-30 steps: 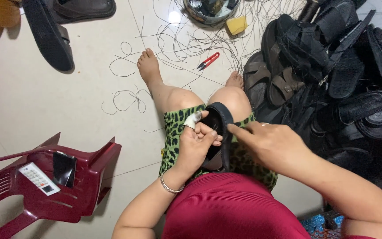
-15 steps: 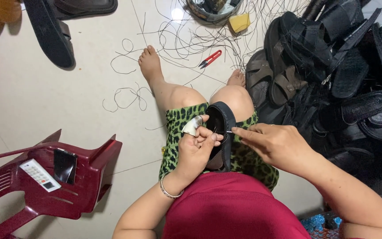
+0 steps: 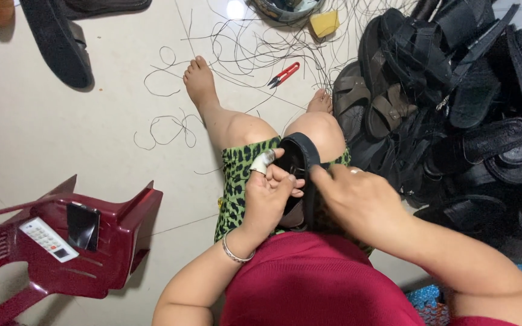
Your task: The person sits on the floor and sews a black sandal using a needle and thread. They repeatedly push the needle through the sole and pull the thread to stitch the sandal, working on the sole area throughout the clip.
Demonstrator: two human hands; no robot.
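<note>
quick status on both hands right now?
Left hand: closed on the black sandal in the lap, one finger taped.
Right hand: fingers pinched at the sandal's edge; what they pinch cannot be told.

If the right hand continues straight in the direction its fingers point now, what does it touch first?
The right hand points leftward; it already touches the black sandal on the lap. Beyond that, probably the left hand, though depth is unclear.

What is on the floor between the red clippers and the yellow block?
Tangled dark threads lie between the red clippers and the yellow block on the pale floor, seen in the head view.
</note>
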